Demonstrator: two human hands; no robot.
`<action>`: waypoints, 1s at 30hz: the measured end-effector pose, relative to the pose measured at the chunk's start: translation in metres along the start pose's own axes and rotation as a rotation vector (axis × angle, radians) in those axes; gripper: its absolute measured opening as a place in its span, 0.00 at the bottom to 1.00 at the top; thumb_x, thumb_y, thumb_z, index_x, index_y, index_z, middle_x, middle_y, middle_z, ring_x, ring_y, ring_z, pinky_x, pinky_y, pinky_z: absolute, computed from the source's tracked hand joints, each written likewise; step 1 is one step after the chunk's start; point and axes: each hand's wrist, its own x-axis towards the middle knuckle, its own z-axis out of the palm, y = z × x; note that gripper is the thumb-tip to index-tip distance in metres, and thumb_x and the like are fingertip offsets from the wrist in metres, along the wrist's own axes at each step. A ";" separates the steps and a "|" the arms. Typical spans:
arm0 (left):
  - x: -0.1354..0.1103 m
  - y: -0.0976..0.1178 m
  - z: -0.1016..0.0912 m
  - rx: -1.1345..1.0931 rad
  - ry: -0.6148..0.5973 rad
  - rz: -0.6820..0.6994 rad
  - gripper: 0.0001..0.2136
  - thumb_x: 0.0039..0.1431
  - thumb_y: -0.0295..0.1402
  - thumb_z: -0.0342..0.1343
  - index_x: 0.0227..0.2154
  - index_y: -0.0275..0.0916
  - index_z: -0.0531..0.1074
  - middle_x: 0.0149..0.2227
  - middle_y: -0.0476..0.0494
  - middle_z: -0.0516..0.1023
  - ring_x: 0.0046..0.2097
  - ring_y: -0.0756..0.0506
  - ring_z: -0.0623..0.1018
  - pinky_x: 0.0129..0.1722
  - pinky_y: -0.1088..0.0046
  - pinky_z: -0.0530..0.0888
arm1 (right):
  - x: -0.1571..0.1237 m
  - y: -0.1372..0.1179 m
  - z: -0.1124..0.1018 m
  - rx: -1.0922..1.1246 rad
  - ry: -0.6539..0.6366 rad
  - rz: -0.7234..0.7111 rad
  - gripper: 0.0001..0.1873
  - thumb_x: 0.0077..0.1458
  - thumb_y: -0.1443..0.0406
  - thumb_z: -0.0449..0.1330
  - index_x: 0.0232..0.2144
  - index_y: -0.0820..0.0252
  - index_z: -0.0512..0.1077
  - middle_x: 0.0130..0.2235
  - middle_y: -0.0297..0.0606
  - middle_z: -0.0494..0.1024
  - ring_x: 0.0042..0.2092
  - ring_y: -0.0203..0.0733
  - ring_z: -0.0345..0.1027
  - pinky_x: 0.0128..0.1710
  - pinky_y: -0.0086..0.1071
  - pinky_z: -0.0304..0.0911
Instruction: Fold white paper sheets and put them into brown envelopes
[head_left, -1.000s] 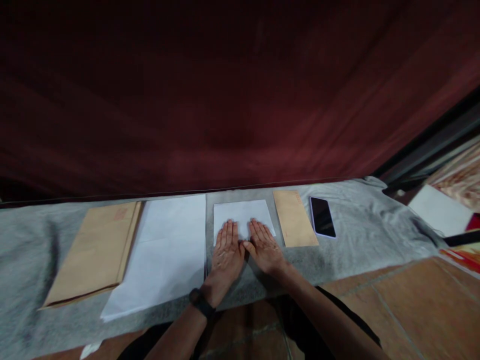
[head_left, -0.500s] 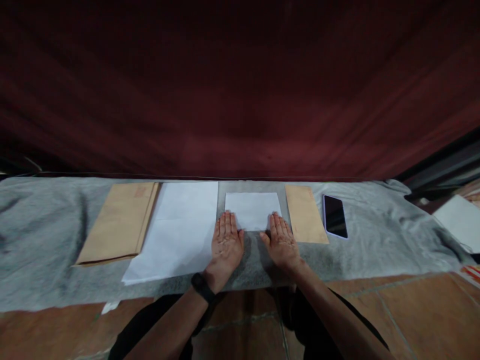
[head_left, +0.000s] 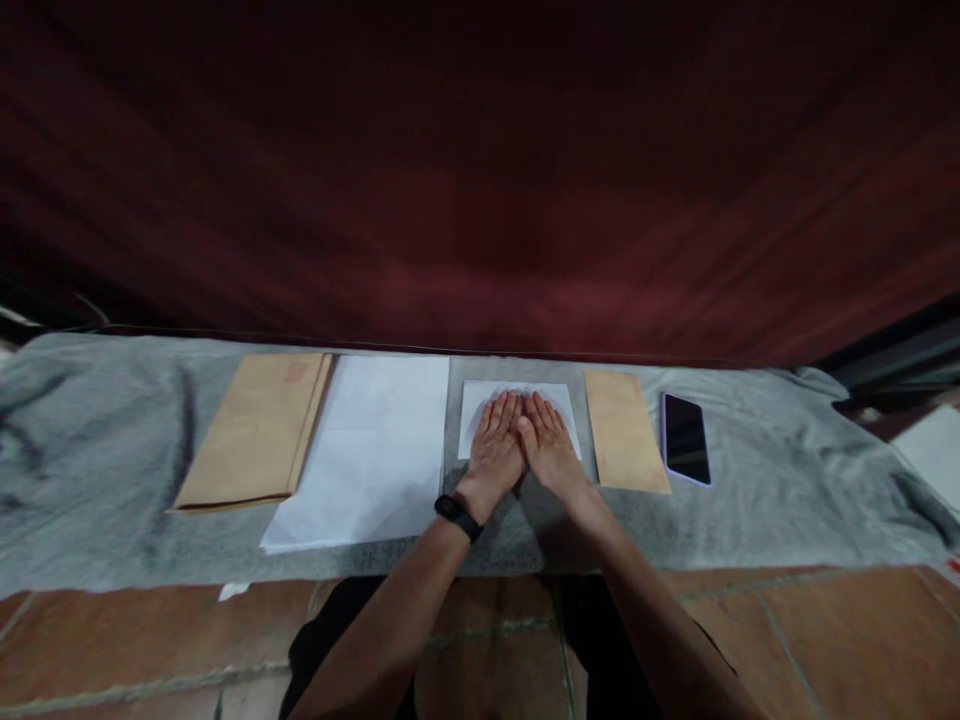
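A small white folded sheet [head_left: 474,420] lies on the grey cloth [head_left: 112,450] straight ahead of me. My left hand [head_left: 496,448] and my right hand [head_left: 550,447] rest flat on the sheet's middle, side by side and touching, fingers stretched out and pointing away from me. A black band sits on my left wrist. Neither hand holds anything.
Left of the sheet lies a larger stack of white paper [head_left: 371,447], then a big brown envelope [head_left: 256,428]. To the right lie a narrow brown envelope [head_left: 625,429] and a dark phone [head_left: 685,438]. A dark red curtain [head_left: 480,170] hangs behind. Brown floor tiles [head_left: 120,650] run along the near side.
My hands have slid forward from the sheet's near corners and come together on its middle. The view has shifted a little to the left.
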 end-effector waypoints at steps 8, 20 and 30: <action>0.008 -0.002 0.004 -0.002 -0.032 -0.028 0.26 0.69 0.30 0.36 0.67 0.29 0.55 0.70 0.35 0.56 0.72 0.40 0.52 0.71 0.52 0.50 | 0.010 0.010 0.009 -0.071 -0.009 -0.030 0.32 0.72 0.55 0.34 0.69 0.65 0.55 0.70 0.47 0.56 0.72 0.45 0.43 0.70 0.48 0.42; 0.013 -0.018 0.002 0.011 -0.011 -0.193 0.27 0.68 0.33 0.38 0.67 0.26 0.54 0.71 0.32 0.53 0.72 0.40 0.51 0.71 0.54 0.49 | 0.016 0.028 0.017 -0.224 0.124 0.021 0.34 0.71 0.55 0.38 0.68 0.73 0.55 0.69 0.54 0.57 0.70 0.52 0.49 0.68 0.49 0.46; 0.014 -0.029 -0.001 0.019 0.088 -0.359 0.28 0.65 0.31 0.40 0.66 0.24 0.56 0.68 0.27 0.59 0.71 0.38 0.57 0.68 0.54 0.57 | 0.015 0.034 0.022 -0.260 0.267 0.132 0.35 0.70 0.54 0.41 0.66 0.81 0.57 0.66 0.65 0.59 0.68 0.59 0.53 0.64 0.53 0.53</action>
